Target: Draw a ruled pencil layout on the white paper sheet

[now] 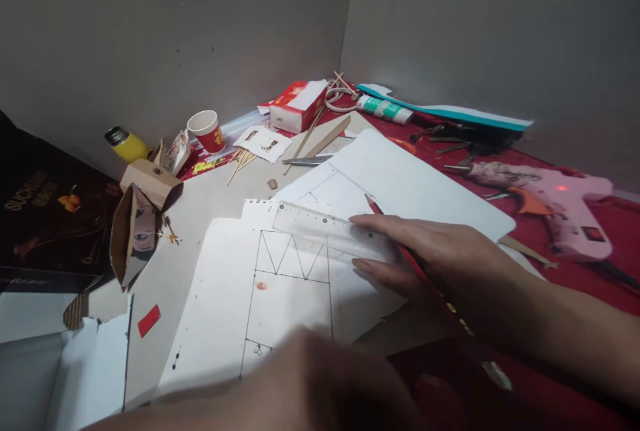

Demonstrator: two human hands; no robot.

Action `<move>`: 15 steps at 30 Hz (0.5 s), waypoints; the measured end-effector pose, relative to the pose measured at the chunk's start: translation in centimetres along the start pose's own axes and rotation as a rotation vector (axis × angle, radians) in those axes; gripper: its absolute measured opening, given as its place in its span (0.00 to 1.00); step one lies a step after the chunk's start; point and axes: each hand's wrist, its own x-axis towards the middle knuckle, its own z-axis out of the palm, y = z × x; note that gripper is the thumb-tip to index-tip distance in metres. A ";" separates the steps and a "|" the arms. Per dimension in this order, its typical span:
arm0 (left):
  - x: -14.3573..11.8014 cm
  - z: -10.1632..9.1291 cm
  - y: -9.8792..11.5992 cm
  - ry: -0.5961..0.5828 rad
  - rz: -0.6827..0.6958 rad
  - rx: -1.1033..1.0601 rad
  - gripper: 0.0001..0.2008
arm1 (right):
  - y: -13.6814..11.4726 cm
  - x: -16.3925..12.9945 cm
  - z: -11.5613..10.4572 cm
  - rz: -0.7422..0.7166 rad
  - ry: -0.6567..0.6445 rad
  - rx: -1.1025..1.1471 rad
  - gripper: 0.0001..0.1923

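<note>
My right hand (420, 251) comes in from the right, closed on a clear plastic ruler (310, 221) with thumb and fingertips at its right end. A red and black pencil (415, 268) is tucked in the same hand, its tip pointing up and left. Beneath the ruler lies a white sheet (220, 284) with a drawn figure: a tall outline with a zigzag band near its top. My left hand (320, 378) is blurred over the sheet's lower part, and its fingers cannot be made out.
Another white sheet (400, 171) lies behind. On the right rests a pink glue gun (555, 198) with its light on. Further back stand a paper cup (206, 132), a red box (299, 104) and a yellow bottle (127, 144). Cardboard pieces (153, 183) and a dark box (55, 218) are left.
</note>
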 end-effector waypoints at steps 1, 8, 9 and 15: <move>0.9 -1.1 0.8 0.082 -0.040 -0.008 0.11 | -0.1 0.1 -0.1 0.003 0.010 0.001 0.19; 4.2 -7.3 2.9 0.531 0.013 -0.017 0.20 | -1.6 1.0 -1.1 -0.044 -0.051 0.104 0.12; 4.4 -7.6 2.9 0.508 0.006 -0.007 0.19 | -1.6 1.0 -1.1 -0.054 -0.062 0.109 0.12; 4.4 -9.3 3.2 0.629 0.009 -0.032 0.19 | -0.6 0.6 -1.2 -0.091 -0.056 0.004 0.20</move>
